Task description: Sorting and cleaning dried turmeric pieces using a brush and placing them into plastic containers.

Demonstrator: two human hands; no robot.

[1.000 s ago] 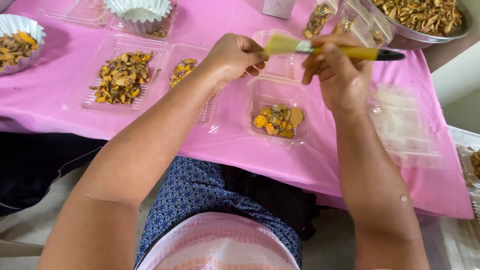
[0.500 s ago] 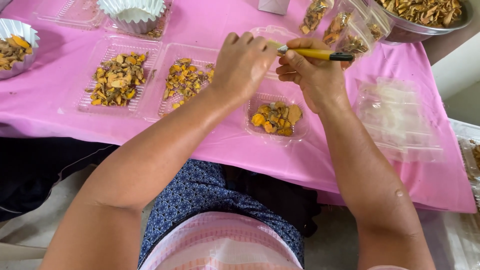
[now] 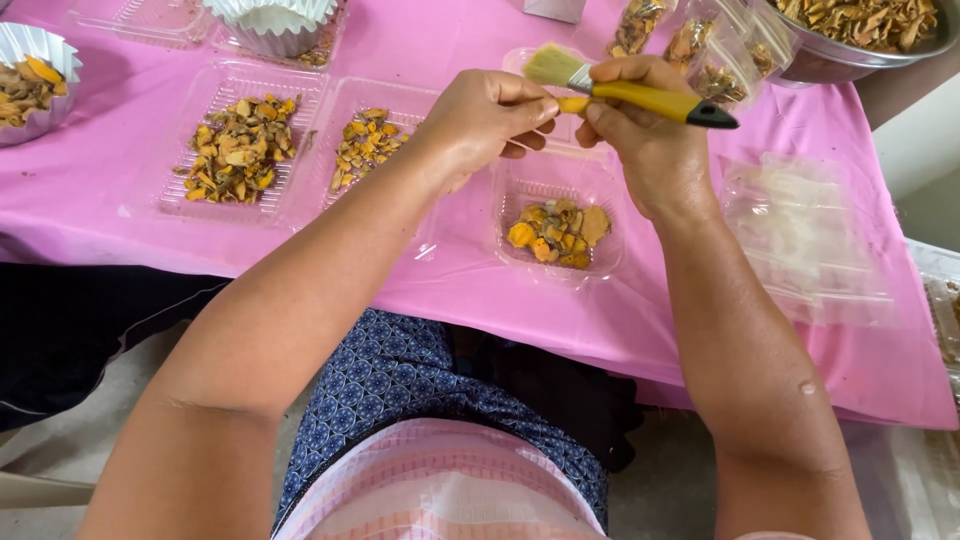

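My right hand grips a paintbrush with a yellow handle, black tip and pale bristles pointing left. My left hand is closed, its fingertips pinching a small orange slice just under the bristles. Both hands hover above a small clear plastic tray that holds a few orange-yellow dried slices. The tray sits on a pink tablecloth near the table's front edge.
Two clear trays of dried slices lie to the left. A foil cup is far left, a stack of white paper cups at the back, a metal bowl back right, and clear bags on the right.
The hands have shifted slightly and the brush now lies with its bristles over the piece pinched by my left hand. The view has moved a little.
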